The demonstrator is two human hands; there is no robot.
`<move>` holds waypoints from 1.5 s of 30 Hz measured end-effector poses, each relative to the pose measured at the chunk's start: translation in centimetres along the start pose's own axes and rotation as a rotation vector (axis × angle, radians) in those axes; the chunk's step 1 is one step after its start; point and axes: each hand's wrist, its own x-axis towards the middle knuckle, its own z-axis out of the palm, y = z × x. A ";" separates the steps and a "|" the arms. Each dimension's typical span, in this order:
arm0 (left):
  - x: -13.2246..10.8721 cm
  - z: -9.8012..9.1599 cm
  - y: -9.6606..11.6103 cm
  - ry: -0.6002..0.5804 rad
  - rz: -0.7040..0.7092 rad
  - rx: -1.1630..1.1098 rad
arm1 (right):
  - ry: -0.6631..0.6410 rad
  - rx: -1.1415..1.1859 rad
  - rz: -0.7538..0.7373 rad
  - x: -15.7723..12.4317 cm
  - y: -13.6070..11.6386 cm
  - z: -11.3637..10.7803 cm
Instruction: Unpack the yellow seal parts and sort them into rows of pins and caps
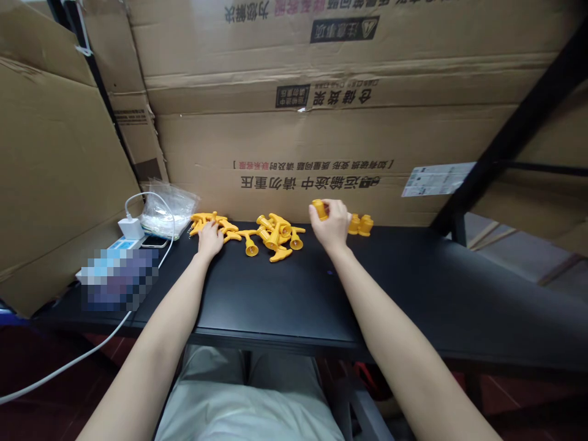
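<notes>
My right hand (329, 226) is closed round a small yellow plastic part (319, 209), held just above the black table (294, 300) near its far edge. Two more yellow parts (361, 225) stand right of that hand. My left hand (210, 239) rests on the table with its fingers on a small group of flat yellow parts (209, 219); I cannot see whether it grips one. Between the hands lies a heap of several yellow funnel-shaped parts (274, 236).
Cardboard boxes (321, 122) wall in the table's back and left. At the left end lie a clear plastic bag (168, 211), a white charger (131, 228) with cable, and a phone (154, 242). A black shelf post (505, 141) slants at right.
</notes>
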 end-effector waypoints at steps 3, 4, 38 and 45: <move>0.0 0.2 0.0 -0.027 -0.022 -0.010 | 0.038 -0.106 0.145 0.6 2.5 -0.6; 0.1 0.2 0.0 -0.028 -0.026 -0.017 | 0.041 -0.141 0.178 0.7 3.3 -0.7; -0.5 -0.4 2.0 0.007 0.330 -0.015 | -0.136 -0.118 0.597 -1.3 7.9 1.3; -2.1 -0.4 4.5 -0.292 0.449 0.030 | -0.010 -0.031 0.085 -1.0 2.9 1.6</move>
